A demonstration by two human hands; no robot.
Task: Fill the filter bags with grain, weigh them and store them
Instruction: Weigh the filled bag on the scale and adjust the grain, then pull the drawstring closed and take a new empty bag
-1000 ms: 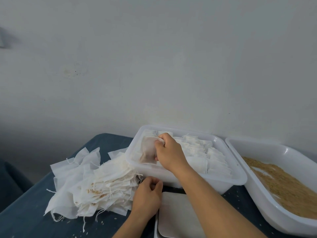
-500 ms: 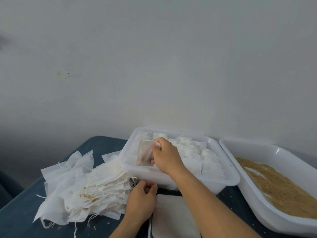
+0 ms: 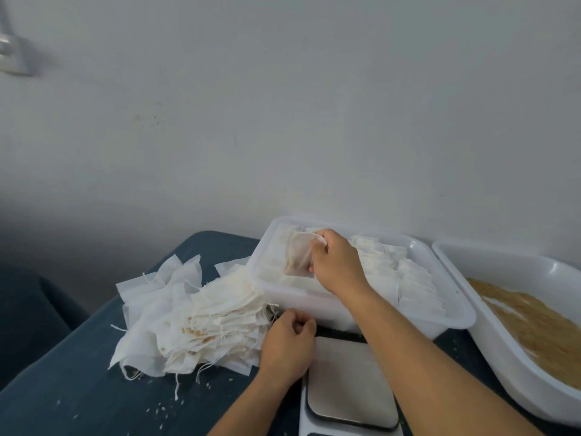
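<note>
My right hand point(image 3: 338, 262) grips a filled filter bag point(image 3: 297, 254) by its top, inside the left end of the white storage tub point(image 3: 440, 313). Rows of filled bags point(image 3: 405, 278) stand packed in that tub. My left hand point(image 3: 289, 344) rests as a closed fist on the table, between the pile of empty filter bags point(image 3: 195, 319) and the scale point(image 3: 349, 382); whether it holds anything I cannot tell. A white tray point(image 3: 503, 350) with brown grain point(image 3: 540, 325) sits at the right.
The table has a dark blue cover point(image 3: 78, 398) with scattered grain crumbs near the front. A pale wall point(image 3: 283, 105) rises right behind the tub and tray. The table's left edge drops off to a dark floor.
My right hand has pushed the filled bag farther back and lower into the tub's left end. My left fist stays beside the scale. The camera view has shifted slightly.
</note>
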